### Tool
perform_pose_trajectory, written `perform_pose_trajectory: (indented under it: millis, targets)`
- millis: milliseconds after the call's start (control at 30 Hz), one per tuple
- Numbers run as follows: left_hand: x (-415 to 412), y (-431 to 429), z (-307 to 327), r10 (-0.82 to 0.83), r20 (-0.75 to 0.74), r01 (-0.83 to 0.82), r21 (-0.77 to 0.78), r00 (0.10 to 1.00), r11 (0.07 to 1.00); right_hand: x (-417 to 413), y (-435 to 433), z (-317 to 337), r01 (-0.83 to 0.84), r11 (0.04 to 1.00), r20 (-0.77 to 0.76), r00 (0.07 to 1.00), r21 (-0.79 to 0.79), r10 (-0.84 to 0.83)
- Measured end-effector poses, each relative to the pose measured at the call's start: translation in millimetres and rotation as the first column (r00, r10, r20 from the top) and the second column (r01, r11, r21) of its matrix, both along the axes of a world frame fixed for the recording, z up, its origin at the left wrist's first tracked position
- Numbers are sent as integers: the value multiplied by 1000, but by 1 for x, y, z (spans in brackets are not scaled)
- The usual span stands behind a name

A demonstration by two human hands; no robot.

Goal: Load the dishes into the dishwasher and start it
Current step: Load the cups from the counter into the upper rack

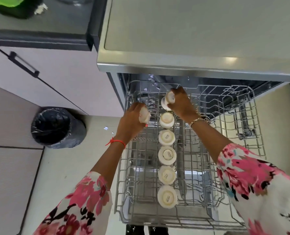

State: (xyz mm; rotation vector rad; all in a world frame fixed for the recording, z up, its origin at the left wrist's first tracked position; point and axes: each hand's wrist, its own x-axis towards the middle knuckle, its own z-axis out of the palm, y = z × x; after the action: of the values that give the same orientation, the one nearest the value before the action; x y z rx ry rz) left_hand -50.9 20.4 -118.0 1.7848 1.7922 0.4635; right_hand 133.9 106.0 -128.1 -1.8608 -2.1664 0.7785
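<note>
At nine o'clock, on the floor: a bin (56, 128) lined with a black bag, well apart from the work. Toward the centre, the left hand (132, 119) closed around a white cup (145, 117), hovering over the upper rack (122, 192) just left of the cup row, at about ten o'clock from the rack's middle. Cup bottom turned upward, apparently, though blurred. Along the rack's centre line, a row of upturned cups (167, 155), five set down, the row's long axis running from six o'clock near the body to twelve o'clock toward the dishwasher (191, 65) opening. At the twelve o'clock end of that row, the right hand (181, 104) clamped on a second cup (167, 100), tilted, base facing up and to the right, just beyond the last seated cup and near touching it. Likely next: seating this cup as the sixth in line, needing only a short drop and a turn to upright-inverted. Right hand nearer the free slot; left cup probably starting a neighbouring line. Right of the row, bare rack wire.
</note>
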Motion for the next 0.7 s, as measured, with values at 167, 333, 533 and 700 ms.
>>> perform_pose_trajectory:
  millis: [167,333,533,700]
  targets:
    - [-5,9,-18,-13,-2,13,3,1000,1000,-3,15,-40,-46,999,54,997,-8,47]
    - [-6,13,-33,-66,-16,66,-10,998,998,-7,22,-66,-40,999,117,992,-34,44]
    - [-8,15,-35,-75,-11,75,5,997,997,-5,21,-78,-34,999,123,992,-41,39]
    - [-6,16,-36,-87,-20,87,-1,996,996,-5,22,-78,-40,997,144,988,-66,49]
